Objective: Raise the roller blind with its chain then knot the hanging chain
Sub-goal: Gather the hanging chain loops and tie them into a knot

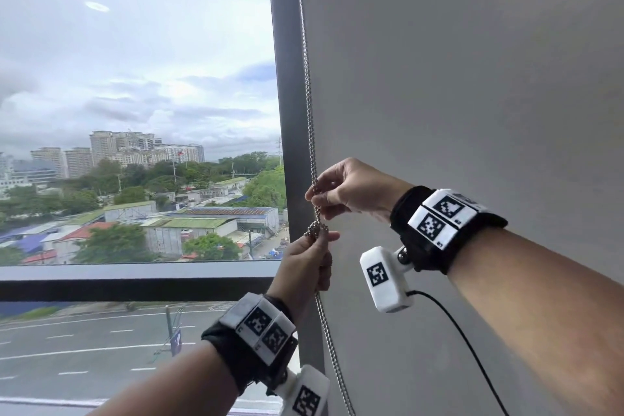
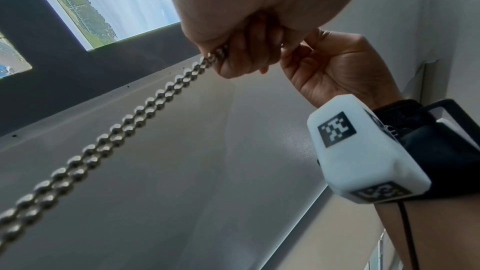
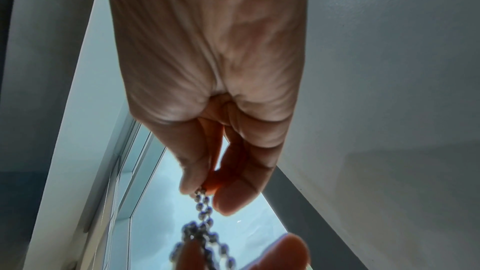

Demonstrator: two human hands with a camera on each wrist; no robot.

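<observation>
With the window uncovered, the right hand [image 1: 351, 191] pinches the chain [image 1: 309, 105] above a loose knot [image 1: 316, 229]. The left hand [image 1: 309, 263] grips the strands below; tightening appears to remain.

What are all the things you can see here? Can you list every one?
bead chain: one doubled loop, silver, hanging along the frame
knot: one, silver, between the hands, loose
window frame: one, dark grey, left of the wall
wall: one, grey, on the right
window: one, showing cloudy sky, buildings, road
wrist cameras: two, white, under the wrists
right hand: pinches the chain above the knot
left hand: grips the chain below the knot
</observation>
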